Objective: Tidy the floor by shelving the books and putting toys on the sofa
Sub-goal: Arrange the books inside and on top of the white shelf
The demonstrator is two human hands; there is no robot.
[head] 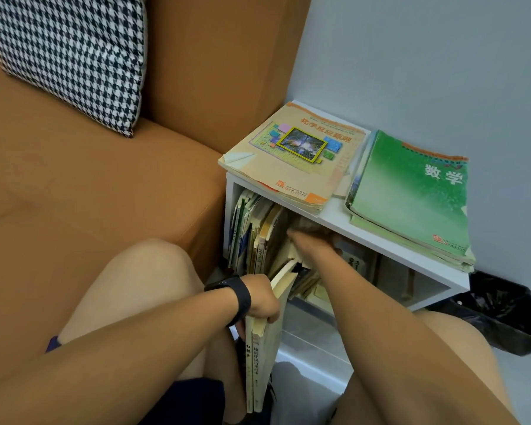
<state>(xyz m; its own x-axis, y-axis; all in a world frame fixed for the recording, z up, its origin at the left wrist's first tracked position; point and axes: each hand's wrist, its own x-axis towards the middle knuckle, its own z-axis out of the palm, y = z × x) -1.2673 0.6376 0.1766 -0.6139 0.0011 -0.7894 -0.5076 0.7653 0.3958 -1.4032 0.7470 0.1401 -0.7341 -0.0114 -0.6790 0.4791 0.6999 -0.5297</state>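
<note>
Cream paperbacks (262, 348) – left hand (262, 299) grip, right hand (311, 245) in shelf (380, 240)

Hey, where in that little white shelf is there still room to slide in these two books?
The left of the shelf is crowded with upright books. The right hand reaches into the middle beside them. The compartment's right end looks emptier, though dim. The top is nearly covered by the yellow textbook and green stack, with a bare strip between.

Houndstooth cushion (71, 56) by the wall; black bin bag (503, 314) on the floor.
</note>
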